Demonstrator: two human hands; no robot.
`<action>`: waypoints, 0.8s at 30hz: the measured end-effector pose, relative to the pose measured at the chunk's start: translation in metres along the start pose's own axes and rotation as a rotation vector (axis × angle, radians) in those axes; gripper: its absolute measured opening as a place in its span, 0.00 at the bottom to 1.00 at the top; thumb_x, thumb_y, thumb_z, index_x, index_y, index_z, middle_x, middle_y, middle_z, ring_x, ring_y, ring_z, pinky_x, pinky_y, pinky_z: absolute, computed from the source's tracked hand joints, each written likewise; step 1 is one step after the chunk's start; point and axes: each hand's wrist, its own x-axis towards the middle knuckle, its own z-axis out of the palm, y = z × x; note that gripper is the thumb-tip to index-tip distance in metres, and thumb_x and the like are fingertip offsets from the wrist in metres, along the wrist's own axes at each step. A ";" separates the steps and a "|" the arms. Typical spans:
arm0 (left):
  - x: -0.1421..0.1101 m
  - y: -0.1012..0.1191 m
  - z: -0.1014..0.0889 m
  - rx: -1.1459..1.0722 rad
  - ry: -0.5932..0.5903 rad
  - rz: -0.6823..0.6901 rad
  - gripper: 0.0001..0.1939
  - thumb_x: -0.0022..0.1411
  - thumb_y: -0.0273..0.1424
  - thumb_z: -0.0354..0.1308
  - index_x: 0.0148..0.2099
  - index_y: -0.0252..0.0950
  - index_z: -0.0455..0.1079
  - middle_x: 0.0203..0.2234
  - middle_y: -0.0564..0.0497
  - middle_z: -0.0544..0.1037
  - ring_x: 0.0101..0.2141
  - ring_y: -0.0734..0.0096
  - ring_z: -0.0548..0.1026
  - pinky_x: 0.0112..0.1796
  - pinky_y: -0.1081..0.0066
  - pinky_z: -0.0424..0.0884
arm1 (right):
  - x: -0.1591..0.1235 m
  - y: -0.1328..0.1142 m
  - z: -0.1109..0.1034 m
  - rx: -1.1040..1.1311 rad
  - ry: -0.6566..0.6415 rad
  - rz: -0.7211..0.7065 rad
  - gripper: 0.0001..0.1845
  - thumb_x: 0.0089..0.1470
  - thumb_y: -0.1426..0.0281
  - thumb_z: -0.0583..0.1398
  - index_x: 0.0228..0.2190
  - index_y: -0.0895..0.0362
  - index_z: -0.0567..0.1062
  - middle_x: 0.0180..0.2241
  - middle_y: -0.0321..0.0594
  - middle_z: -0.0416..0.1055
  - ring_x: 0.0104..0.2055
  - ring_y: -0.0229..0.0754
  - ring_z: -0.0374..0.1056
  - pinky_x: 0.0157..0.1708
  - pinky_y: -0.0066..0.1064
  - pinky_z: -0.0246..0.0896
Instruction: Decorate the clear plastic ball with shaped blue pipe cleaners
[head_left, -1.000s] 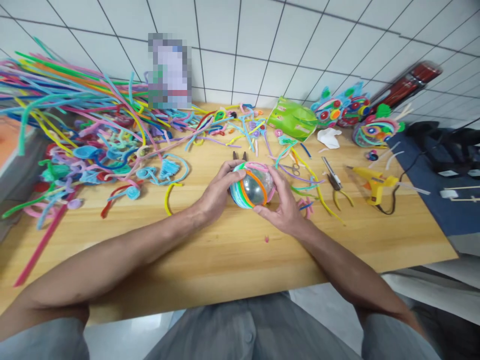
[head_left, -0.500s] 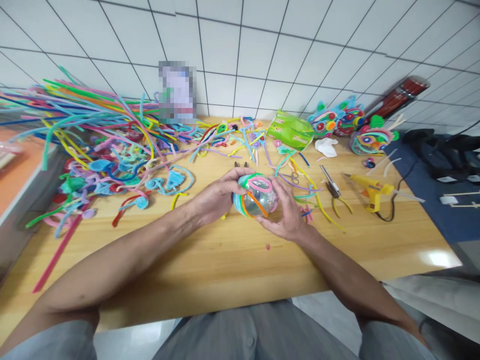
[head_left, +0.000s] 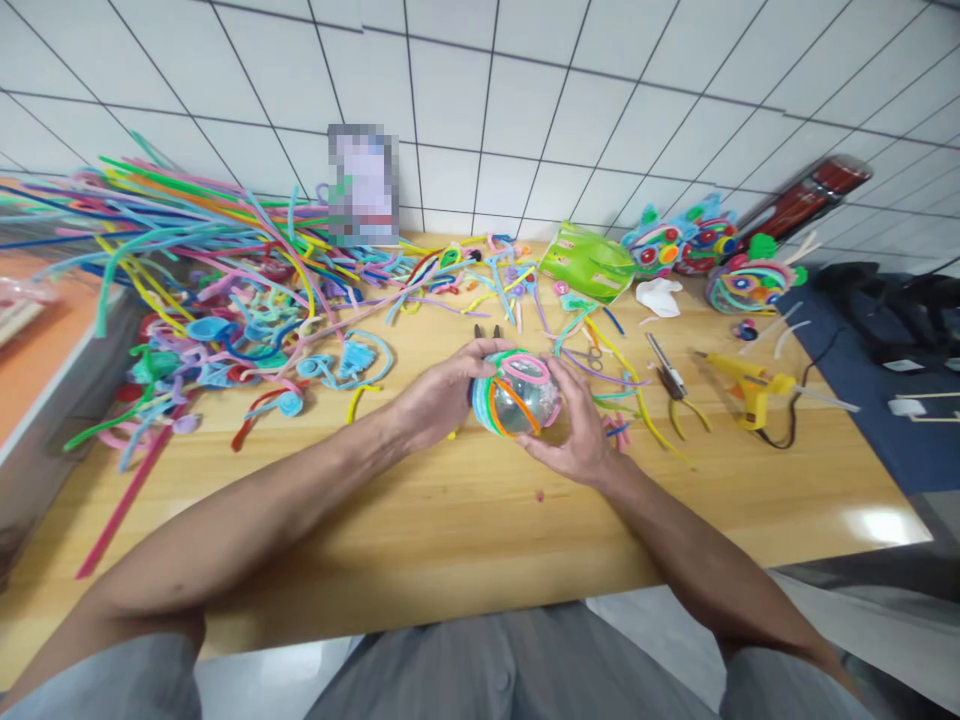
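Note:
Between my two hands is a clear plastic ball (head_left: 517, 405), held just above the wooden table (head_left: 420, 510). Blue, green and orange pipe cleaners curve around its left side, and a pink pipe-cleaner loop sits on top. My left hand (head_left: 446, 390) grips the left side with the thumb over the coloured bands. Fingers of my right hand (head_left: 577, 425) curl around the right side, its thumb along the lower edge. Behind the ball, the dark tips of a tool (head_left: 487, 331) stick out. A small pink scrap (head_left: 540, 495) lies nearer to me.
Loose pipe cleaners (head_left: 225, 270) heap up at the left. A green packet (head_left: 587, 262), decorated ornaments (head_left: 754, 275) and a red flask (head_left: 821, 190) stand along the wall. Scissors (head_left: 594, 358), pliers (head_left: 679, 400), a utility knife (head_left: 666, 362) and a yellow glue gun (head_left: 746, 385) lie to the right.
The ball has turned in my hands, so the pink loop now faces up and the orange band slants across the front. My view has also shifted slightly.

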 end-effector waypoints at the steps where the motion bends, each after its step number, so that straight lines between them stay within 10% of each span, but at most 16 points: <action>1: 0.000 0.000 0.000 0.004 -0.018 0.005 0.19 0.54 0.31 0.68 0.49 0.39 0.79 0.48 0.48 0.84 0.50 0.55 0.79 0.52 0.58 0.73 | 0.000 0.000 -0.001 0.004 0.003 0.003 0.59 0.54 0.61 0.71 0.75 0.49 0.46 0.70 0.56 0.62 0.71 0.66 0.62 0.66 0.65 0.65; 24: 0.005 -0.011 -0.004 0.181 0.123 0.224 0.17 0.57 0.38 0.72 0.46 0.41 0.75 0.43 0.52 0.81 0.45 0.63 0.77 0.48 0.63 0.72 | -0.001 0.005 0.002 0.095 -0.005 0.135 0.56 0.56 0.63 0.70 0.74 0.51 0.48 0.72 0.57 0.58 0.74 0.63 0.57 0.70 0.63 0.60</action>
